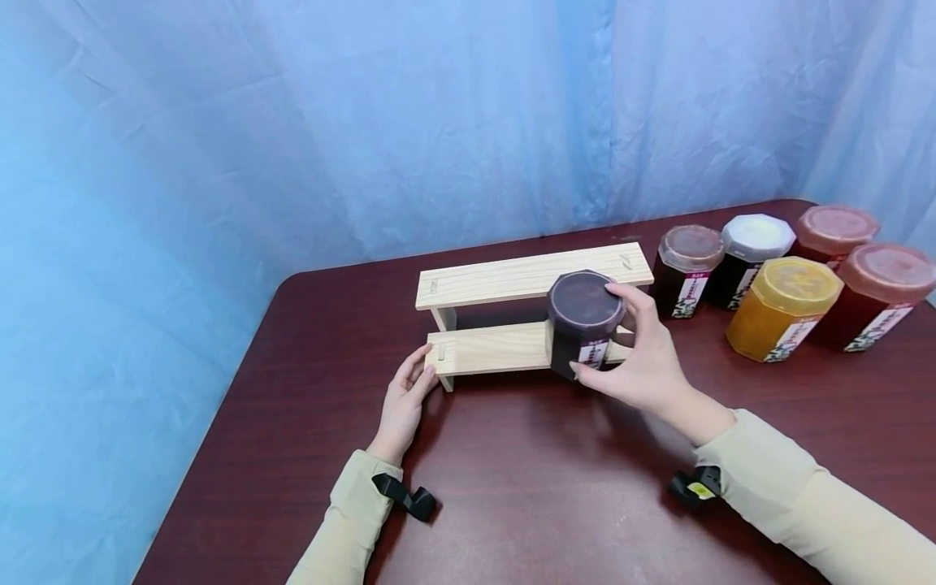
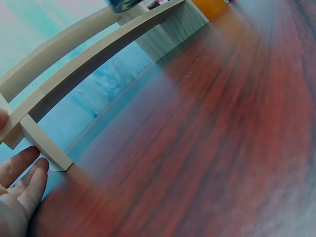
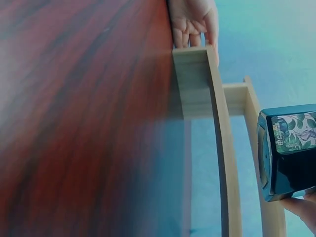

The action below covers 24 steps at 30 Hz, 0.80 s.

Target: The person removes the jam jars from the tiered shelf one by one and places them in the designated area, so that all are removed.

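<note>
A dark purple jar [image 1: 566, 345] with an octagonal lid hangs in the air over the right part of the two-tier wooden rack [image 1: 493, 349]. My right hand [image 1: 651, 357] grips this jar, thumb low on its labelled side and fingers by the lid. The right wrist view shows the label of the jar [image 3: 296, 133] and a gap between its base and the lower board. My left hand [image 1: 404, 398] holds the left end of that lower board. In the left wrist view, fingers [image 2: 32, 182] touch the rack's leg [image 2: 47, 143]; the rest of the hand is mostly out of frame.
Several lidded jars stand on the table's right: a brown-lidded jar [image 1: 687, 260] near the rack, a white-lidded one [image 1: 756, 244], a yellow one [image 1: 786, 305] and reddish ones [image 1: 877, 284]. Blue curtains [image 1: 439, 122] hang behind the dark red table [image 1: 526, 487].
</note>
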Motion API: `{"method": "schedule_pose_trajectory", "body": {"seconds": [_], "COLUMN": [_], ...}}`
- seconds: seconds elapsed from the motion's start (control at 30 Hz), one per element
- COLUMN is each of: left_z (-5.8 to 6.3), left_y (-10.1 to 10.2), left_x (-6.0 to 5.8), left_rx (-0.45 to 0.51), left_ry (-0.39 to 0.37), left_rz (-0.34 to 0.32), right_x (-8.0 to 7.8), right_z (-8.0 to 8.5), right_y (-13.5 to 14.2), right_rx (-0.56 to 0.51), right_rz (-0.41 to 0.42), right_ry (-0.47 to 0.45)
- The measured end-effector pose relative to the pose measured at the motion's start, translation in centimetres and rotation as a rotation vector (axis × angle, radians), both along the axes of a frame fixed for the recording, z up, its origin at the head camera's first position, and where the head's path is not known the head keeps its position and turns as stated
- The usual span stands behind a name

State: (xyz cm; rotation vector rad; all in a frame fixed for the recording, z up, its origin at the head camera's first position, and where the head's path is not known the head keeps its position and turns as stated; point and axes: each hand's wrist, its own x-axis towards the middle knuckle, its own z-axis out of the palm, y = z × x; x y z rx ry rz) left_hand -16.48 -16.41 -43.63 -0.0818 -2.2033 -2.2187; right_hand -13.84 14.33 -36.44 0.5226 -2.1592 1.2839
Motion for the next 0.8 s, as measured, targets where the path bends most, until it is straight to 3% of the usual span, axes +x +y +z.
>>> {"method": "schedule_pose_trajectory", "body": {"seconds": [0.4,0.57,0.8], "left_z": [-0.5,-0.4,-0.2], "left_y": [0.0,0.0,0.0], "left_x": [0.4,0.3,0.0], "left_rx": [-0.019,-0.020,-0.004], "left_ry": [-0.014,-0.005,0.016], "left_rz": [0.001,0.009,0.000], "right_x": [0.9,0.9,1.0], "right_z": [-0.6,-0.3,-0.4], "right_y": [3.8,5.7,8.1], "right_rx": [0.037,0.095,0.089], "right_rz": [-0.037,-0.106,-0.165], "right_ry": [0.008,0.017,-0.029]}}
